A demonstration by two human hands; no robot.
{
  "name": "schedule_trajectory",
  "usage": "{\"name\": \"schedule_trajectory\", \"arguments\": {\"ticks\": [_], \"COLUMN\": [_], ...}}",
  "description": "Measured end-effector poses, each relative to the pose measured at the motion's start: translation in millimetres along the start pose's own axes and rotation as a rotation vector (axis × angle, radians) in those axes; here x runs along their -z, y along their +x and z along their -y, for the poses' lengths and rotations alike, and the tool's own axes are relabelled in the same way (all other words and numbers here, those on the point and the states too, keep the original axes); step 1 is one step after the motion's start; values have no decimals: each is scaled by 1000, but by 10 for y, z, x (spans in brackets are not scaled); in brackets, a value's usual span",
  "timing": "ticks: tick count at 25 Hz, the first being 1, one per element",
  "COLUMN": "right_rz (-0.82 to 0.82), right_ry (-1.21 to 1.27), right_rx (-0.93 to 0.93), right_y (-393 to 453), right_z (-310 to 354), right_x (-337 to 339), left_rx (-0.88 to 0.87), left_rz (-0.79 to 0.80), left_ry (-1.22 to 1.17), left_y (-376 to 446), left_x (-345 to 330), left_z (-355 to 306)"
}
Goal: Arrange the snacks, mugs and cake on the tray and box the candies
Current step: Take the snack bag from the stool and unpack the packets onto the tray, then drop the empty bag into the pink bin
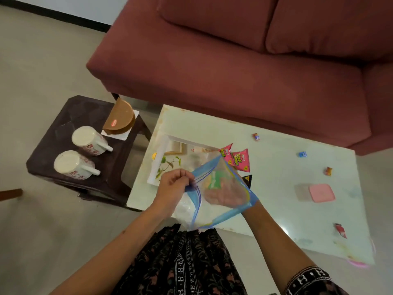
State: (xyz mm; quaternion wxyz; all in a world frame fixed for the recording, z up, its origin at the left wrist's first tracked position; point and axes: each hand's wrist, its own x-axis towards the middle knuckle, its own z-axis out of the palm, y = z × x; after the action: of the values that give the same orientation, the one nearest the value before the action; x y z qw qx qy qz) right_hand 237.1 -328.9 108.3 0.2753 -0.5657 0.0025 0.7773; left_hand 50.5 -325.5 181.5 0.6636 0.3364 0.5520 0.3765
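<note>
In the head view we are looking down at a pale tabletop (pixel 287 188) at centre right, where our left hand (pixel 173 185) is pinching the blue rim of a clear zip bag (pixel 212 211), fingers (pixel 185 174) pressed together on it. Our right hand (pixel 225 193) is sitting inside the bag, seen blurred through the plastic around a green packet (pixel 214 180); we cannot tell how its fingers are set. A white tray (pixel 161 154) is lying just above the bag, pink snack packets (pixel 236 158) touching its right end. Small candies (pixel 303 154) are lying scattered at right near a pink-lidded box (pixel 321 192). At left, two mugs (pixel 83 151) and a cake (pixel 121 119) are resting on a dark stool (pixel 85 111).
</note>
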Motion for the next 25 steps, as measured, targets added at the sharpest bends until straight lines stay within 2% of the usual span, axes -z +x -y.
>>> {"name": "schedule_trajectory", "arguments": {"ticks": [2,4,7,11,13,16,18,19,21,22,23,25], "right_rz": [58,145,160,98,-42,-452,-659,-621,-330,-162,-71,-103], "right_ry": [-8,-104,-417,-641,-638,-390,-520,-492,-149,29,195,389], "right_rx": [18,135,334,385,438,535,318,164,-21,-33,-4,76], "right_y": [-137,-284,-501,-801,-928,-1086,-1203,-1278,-1440,-1531,-1618,-1781], "right_z": [52,52,-116,-337,-374,-401,-479,-541,-641,-678,-696,-718], "right_x": [-193,-320,-392,-162,110,651,1111,1361,1784,1993,2175,2554], "left_rx": [202,308,407,367,325,260,256,262,258,260,256,250], "left_rz": [37,48,106,-58,-7,13,-26,-28,6,27,50,96], "left_ry": [-175,-232,-332,-198,-121,-90,-172,-205,-249,-252,-228,-77], "left_y": [-28,-49,-36,-29,-87,-127,-191,-264,-453,-554,-645,-821], "left_x": [-32,1,24,-278,-569,-1098,-1486,-1719,-2167,-2399,-2616,-3067], "left_z": [97,184,250,374,425,515,586,657,826,930,1039,1271]}}
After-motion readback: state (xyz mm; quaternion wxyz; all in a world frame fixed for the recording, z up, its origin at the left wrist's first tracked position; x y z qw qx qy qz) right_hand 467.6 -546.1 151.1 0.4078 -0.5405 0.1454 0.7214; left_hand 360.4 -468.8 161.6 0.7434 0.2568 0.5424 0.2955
